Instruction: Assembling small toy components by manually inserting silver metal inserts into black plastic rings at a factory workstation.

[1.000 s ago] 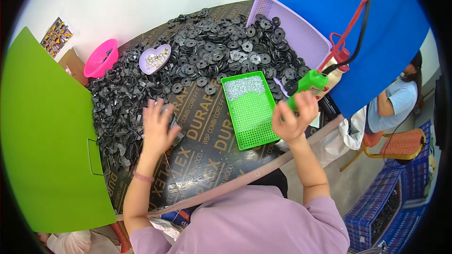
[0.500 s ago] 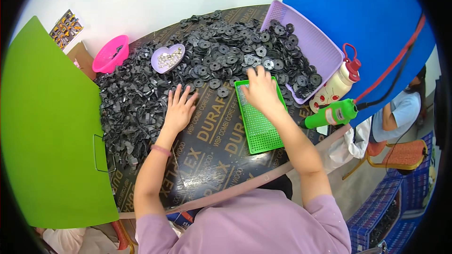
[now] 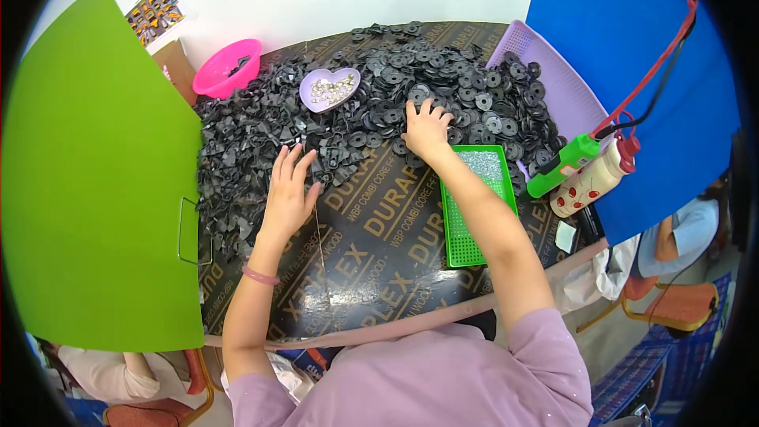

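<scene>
Spreading over the table (image 3: 379, 225), black pieces (image 3: 249, 138) heap at left and black discs (image 3: 478, 99) at centre and right. The tray (image 3: 465, 249) lies partly under the right forearm. The left hand (image 3: 288, 198) is open beside the pieces; the right hand (image 3: 427, 133) reaches the discs' near edge, its grip impossible to tell. A dish (image 3: 341, 77) sits beyond.

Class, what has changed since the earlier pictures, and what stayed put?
The right hand has left the green tool, now hanging free, and moved leftward across the green tray to the black discs. The left hand stays near angular black pieces. Tray, heart-shaped dish and pink basket stayed.
</scene>
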The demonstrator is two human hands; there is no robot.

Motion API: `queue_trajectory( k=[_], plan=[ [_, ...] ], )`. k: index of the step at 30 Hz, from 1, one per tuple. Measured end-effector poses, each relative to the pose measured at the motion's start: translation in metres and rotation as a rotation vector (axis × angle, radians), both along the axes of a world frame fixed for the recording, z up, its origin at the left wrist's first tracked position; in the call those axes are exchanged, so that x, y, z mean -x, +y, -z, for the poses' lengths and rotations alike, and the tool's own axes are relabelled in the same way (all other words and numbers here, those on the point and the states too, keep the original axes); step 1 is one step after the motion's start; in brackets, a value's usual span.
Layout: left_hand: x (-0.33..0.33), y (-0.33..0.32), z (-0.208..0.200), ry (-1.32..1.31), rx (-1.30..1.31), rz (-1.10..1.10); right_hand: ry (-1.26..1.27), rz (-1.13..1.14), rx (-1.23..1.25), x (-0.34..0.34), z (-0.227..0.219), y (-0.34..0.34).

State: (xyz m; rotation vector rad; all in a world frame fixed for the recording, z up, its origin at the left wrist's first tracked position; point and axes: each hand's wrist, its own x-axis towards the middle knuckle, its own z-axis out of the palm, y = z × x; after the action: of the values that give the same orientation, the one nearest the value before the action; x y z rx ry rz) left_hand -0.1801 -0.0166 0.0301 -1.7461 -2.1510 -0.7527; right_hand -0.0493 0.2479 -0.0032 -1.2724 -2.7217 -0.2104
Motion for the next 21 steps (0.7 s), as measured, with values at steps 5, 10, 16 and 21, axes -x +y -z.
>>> queue_trajectory(
  k=[5, 10, 16, 21],
  plan=[
    [0.002, -0.006, 0.005, 0.04, 0.003, -0.053, 0.061, -0.062, 0.057, -0.009, 0.009, 0.008],
    [-0.004, 0.007, 0.02, 0.073, 0.028, -0.094, 0.155, -0.169, 0.055, -0.025, -0.01, 0.003],
    [-0.029, 0.057, 0.049, 0.076, 0.172, -0.083, 0.065, -0.296, -0.008, -0.018, 0.01, -0.002],
    [-0.017, 0.055, 0.061, 0.013, 0.307, -0.038, 0.041, -0.396, 0.075, -0.033, -0.005, -0.027]
  ],
)
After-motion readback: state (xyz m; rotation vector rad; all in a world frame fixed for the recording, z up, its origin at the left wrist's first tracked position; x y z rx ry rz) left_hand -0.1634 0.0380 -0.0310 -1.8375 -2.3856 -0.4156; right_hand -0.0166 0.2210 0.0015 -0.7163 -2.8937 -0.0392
